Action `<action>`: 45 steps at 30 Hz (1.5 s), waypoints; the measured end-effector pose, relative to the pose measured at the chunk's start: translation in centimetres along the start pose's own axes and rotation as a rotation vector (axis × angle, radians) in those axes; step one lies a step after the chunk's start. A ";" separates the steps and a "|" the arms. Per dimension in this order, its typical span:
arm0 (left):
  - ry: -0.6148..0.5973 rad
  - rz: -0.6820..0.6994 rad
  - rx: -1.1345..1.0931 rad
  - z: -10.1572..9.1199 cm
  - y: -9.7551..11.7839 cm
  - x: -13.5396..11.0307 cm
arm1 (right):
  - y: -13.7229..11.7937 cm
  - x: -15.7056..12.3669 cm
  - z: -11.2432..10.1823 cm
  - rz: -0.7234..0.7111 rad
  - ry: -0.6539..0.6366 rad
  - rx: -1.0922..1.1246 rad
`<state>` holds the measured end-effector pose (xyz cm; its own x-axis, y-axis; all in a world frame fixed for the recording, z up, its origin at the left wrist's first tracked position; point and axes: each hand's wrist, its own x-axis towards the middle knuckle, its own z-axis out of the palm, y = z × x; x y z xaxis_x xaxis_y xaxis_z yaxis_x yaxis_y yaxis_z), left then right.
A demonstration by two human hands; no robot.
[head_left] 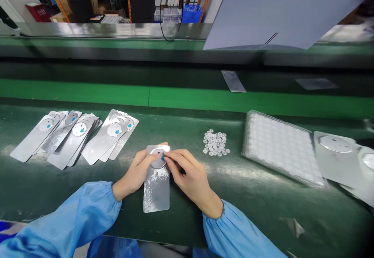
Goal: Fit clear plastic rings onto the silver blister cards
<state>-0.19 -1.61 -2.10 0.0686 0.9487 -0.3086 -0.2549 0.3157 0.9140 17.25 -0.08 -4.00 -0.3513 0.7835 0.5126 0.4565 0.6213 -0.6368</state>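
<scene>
In front of me a silver metal plate (157, 195) with rounded corners lies upright on the green table. Near its top is a round recess with a small blue mark. My left hand (137, 172) grips the plate's upper left edge, its thumb pressed by the recess. The fingers of my right hand (189, 174) are pinched together at the recess's right side, beside the blue spot. Whatever sits between those fingertips is too small to make out. To the right of my hands lies a pile of small clear round discs (214, 143).
Overlapping silver plates with blue marks (62, 141) lie at left, with another fanned stack (112, 137) nearer. A clear tray of white pieces (280, 145) and more plates (336, 156) are at right. One plate (233, 81) rests on the far belt. A large pale panel (280, 12) hangs above.
</scene>
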 end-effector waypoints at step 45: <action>0.111 -0.302 -0.291 0.7 1.8 0.0 | 8.2 -6.6 -19.5 0.826 0.773 -0.346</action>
<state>-0.01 -1.09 -0.29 0.0820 0.8021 -0.5915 -0.5020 0.5460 0.6707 39.23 -0.35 -1.41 0.6873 0.6584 0.3066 0.5520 -0.1991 -0.8097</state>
